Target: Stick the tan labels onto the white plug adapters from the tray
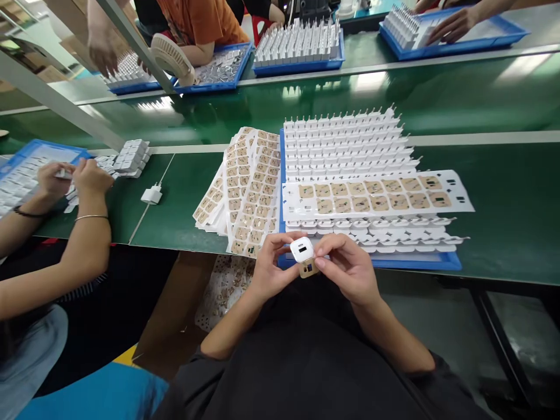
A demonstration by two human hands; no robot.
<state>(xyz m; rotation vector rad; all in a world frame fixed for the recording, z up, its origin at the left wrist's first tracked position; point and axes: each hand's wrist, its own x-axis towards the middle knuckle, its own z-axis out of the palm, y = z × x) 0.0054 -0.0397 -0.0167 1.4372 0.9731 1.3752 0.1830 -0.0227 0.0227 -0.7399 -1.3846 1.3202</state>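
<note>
Both my hands meet over my lap, just below the table's front edge. My left hand (271, 269) and my right hand (347, 269) are closed together on a small white charger plug (301, 249) with a dark port facing up. A tan sticker (308, 268) sits under the plug between my fingertips. Right ahead stands a blue tray (415, 261) packed with rows of white plugs (345, 143). Across it lies a white sheet of tan stickers (376, 195).
Fanned sticker sheets (245, 192) lie left of the tray. A lone white plug (151, 194) rests on the green table (503, 204). At left a co-worker's hands (76, 178) handle plugs by another blue tray (26, 153). More people and trays are across the belt.
</note>
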